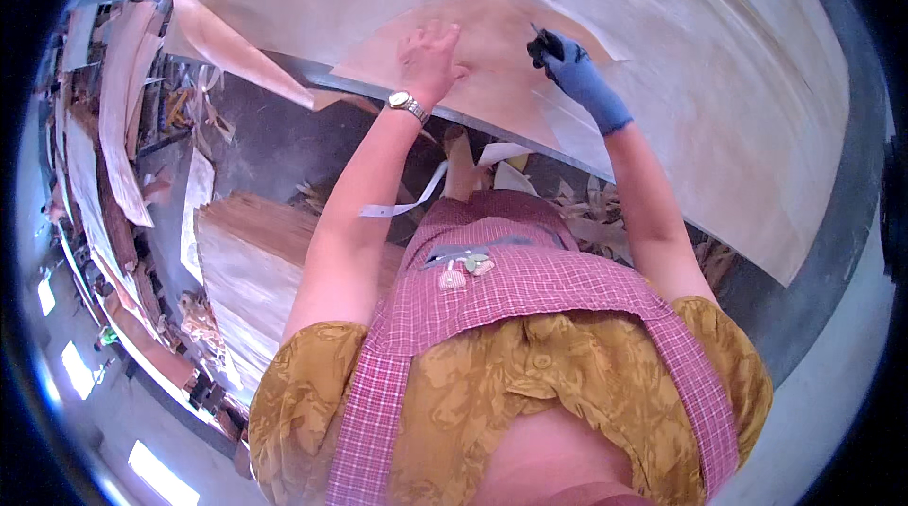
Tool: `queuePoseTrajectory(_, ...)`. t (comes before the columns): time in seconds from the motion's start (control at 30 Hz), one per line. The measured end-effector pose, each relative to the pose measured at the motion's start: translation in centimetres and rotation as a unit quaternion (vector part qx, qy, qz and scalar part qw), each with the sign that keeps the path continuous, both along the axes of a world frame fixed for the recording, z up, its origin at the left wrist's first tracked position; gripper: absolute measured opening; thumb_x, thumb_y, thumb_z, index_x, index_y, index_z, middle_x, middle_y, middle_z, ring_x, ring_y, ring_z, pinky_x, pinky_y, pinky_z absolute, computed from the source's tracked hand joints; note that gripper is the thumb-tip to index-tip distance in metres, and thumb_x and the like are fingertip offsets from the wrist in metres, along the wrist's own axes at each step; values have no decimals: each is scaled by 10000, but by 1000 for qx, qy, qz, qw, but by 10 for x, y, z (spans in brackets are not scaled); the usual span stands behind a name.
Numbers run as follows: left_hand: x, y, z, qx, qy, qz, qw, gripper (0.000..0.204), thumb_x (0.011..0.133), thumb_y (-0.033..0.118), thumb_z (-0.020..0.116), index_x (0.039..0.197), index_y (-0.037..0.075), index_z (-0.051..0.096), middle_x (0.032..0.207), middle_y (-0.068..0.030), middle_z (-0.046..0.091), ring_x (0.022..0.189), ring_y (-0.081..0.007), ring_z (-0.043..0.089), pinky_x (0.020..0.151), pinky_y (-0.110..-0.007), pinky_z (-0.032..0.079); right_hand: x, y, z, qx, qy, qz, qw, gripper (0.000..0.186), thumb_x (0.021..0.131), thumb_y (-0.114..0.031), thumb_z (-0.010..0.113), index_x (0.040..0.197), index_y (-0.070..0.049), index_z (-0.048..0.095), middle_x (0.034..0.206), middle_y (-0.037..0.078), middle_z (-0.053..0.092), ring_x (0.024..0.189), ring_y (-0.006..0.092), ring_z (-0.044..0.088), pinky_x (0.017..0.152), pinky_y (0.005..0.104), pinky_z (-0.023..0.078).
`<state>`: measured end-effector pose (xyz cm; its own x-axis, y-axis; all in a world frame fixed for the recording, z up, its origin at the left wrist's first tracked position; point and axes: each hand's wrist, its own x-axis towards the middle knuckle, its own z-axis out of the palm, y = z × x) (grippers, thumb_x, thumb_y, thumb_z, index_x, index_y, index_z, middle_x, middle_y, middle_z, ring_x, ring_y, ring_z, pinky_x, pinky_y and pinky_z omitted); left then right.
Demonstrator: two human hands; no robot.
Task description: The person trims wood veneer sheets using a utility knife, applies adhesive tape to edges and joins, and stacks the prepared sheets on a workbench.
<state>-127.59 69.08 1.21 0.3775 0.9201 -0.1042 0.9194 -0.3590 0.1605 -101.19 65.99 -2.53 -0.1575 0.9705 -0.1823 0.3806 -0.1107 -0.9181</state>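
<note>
My left hand (430, 61) is bare, with a watch (407, 105) on its wrist. Its fingers are spread and lie flat on a reddish-brown piece of wood veneer (501, 90), close to the table's near edge. To the right, my right hand (567, 66) wears a blue glove with black on the fingers. That hand is closed around a small dark tool (534, 29) whose thin tip points up and left; its exact kind is too small to tell. Under both hands spreads a large pale veneer sheet (719, 118) covering most of the table.
A curled veneer strip (236, 47) juts past the table's left edge. At lower left stands a stack of veneer sheets (255, 260). Long strips (118, 118) and scraps lie farther left, and more offcuts (591, 208) litter the floor beneath the table edge.
</note>
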Motion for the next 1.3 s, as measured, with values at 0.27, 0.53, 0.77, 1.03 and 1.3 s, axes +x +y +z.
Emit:
queuePoseTrajectory(0.27,0,35,1,-202,31,12,979,537,819,457,669,1275,186,586,1304,-133,558,1198,-294,534,978,-475,446,-133,-74,36,-69,348,43,934,236,866,-46,665,1094,12,651,1007,43,682,878,93,613,759,231,500)
queuePoseTrajectory(0.53,-10,46,-2,-153,24,-34,987,462,824,432,672,1211,182,637,1258,-158,569,1175,-309,537,951,-487,451,-152,-97,89,-64,404,233,882,324,812,-56,713,1120,-4,628,973,21,686,824,79,577,745,270,500)
queuePoseTrajectory(0.77,-13,26,-17,-112,8,-27,993,505,818,380,678,1281,206,576,1309,-112,546,1213,-288,509,981,-496,414,-104,-132,129,77,65,219,971,181,839,-82,686,1000,-5,656,868,108,696,730,118,636,672,292,507)
queuePoseTrajectory(1.03,-6,1,-3,13,-17,12,1000,563,796,377,688,1316,220,537,1329,-60,548,1206,-231,525,950,-451,377,-46,-126,72,-253,147,-174,940,189,900,-184,655,961,-6,664,780,69,680,558,110,564,502,262,463)
queuePoseTrajectory(1.3,4,-16,-1,77,-8,-27,997,536,837,278,640,1348,199,498,1242,-59,579,1120,-250,555,948,-465,383,-27,-126,9,-298,237,-244,892,220,919,-226,635,970,-15,667,753,59,667,518,109,572,434,250,414)
